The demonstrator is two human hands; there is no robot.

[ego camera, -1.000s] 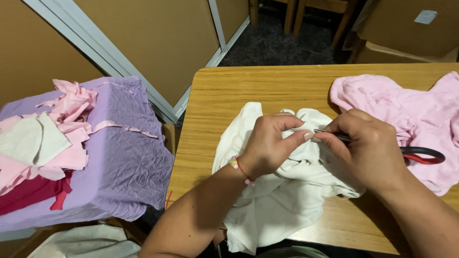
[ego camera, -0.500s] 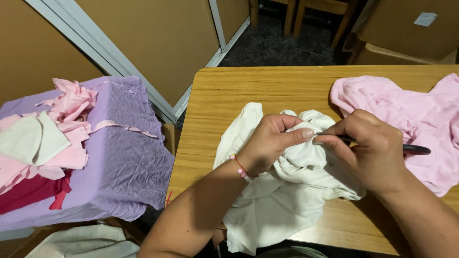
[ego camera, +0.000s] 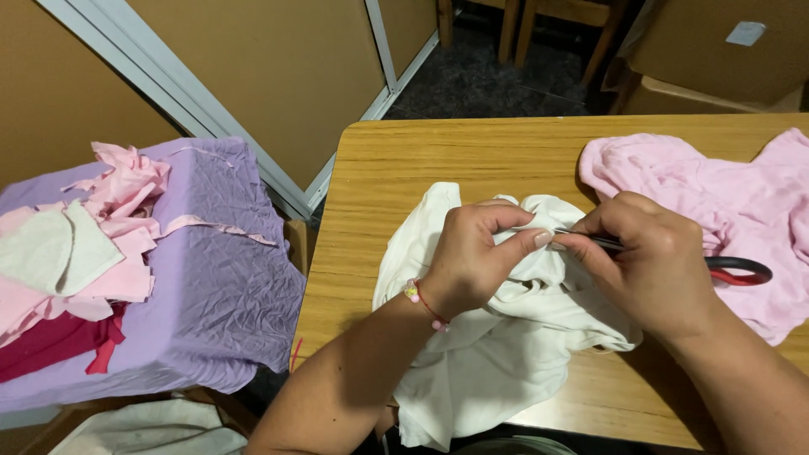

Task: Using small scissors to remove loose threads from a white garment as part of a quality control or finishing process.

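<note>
Currently, observations from the head view:

- The white garment (ego camera: 497,354) lies bunched at the near edge of the wooden table (ego camera: 438,160), spilling over the edge toward 6 o'clock. It looks largely whole; no loose piece shows beside it on the table, so I judge the cutting to be at an early stage, with most of the cloth uncut.
- Whether the blades are already biting into the fabric cannot be told; the blade tips are hidden behind the thumb and the folds.
- Left hand (ego camera: 472,257): fingers curled, thumb and forefinger pressed together on a raised fold of the white garment, holding it up and taut at the centre of the table.
- Right hand (ego camera: 653,261): closed around the scissors (ego camera: 733,271), at 3 o'clock from the left hand. The dark blades point toward 9 o'clock and meet the pinched fold; the red-and-black handle loop sticks out past the hand toward 3 o'clock. The blades look nearly together.
- A pink garment (ego camera: 725,190) lies crumpled at 2 o'clock, under and beyond the scissor handle, untouched by either hand.
- At 9 o'clock, off the table, a purple cloth surface (ego camera: 211,286) carries a heap of cut scraps (ego camera: 84,253) in pink, white and dark red.
</note>
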